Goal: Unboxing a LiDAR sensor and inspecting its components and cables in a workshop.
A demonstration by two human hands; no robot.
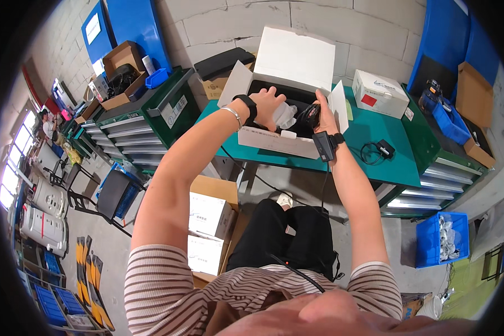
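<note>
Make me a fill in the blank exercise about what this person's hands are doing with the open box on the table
1. Both hands reach into an open white box that stands on a ______ table.
2. The right hand holds a small ______ object.
3. The left hand rests by crumpled ______ wrapping.
4. A second, closed white box lies to the open one's ______.

Missing words: green; black; white; right
</note>
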